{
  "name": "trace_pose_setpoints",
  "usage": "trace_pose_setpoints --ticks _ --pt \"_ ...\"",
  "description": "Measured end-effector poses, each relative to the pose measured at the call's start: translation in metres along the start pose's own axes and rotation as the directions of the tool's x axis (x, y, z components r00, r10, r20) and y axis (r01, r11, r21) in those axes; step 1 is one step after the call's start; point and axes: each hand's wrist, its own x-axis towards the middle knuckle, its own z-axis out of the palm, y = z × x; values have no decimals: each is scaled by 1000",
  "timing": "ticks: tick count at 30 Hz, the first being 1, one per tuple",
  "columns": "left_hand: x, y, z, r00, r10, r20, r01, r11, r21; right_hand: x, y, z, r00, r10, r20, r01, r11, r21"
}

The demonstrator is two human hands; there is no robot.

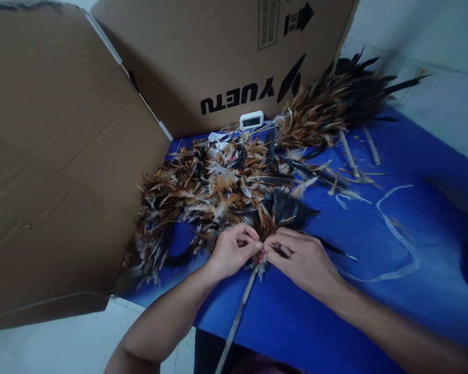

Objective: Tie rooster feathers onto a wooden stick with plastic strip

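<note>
Both hands meet at the neck of a feather duster [284,208], where brown and black feathers are bunched round the upper end of a thin wooden stick [237,314]. My left hand [234,249] is closed in a pinch at the feather bases, thumb against fingertips. Opposite it, my right hand [300,257] pinches the same spot, its fingertips almost touching the left thumb. Reddish and pale quill ends show just below the fingers. A whitish strip [403,241] curves over the table and passes behind my right wrist; its near end is hidden.
A wide heap of loose brown feathers [218,182] covers the blue table [374,317]. A large feather bundle [327,106] lies at the back right, near two short sticks [349,153]. A white digital timer [251,120] stands against the cardboard [218,57], which walls the back and left.
</note>
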Motion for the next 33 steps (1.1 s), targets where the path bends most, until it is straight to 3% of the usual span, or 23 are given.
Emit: trace_pose_setpoints --ticks 4,8,14,21,30,33 --pt "2 1 -2 996 -85 37 89 989 -115 0 1 1 999 43 -2 -43 999 17" --pt "3 2 -4 987 -152 55 159 972 -171 -1 2 1 1000 -8 16 8 1000 -3" --pt "1 0 -1 986 -164 -10 161 977 -141 -1 -1 0 999 -38 29 38 999 -3" --pt "-3 -2 6 987 79 -138 -56 986 159 1 1 -3 996 75 38 -77 995 60" --pt "-9 -4 14 959 206 -197 -133 935 330 2 4 -4 988 143 57 -149 981 125" --pt "-12 -1 15 949 267 -169 -179 895 409 3 4 -4 986 153 66 -161 979 129"
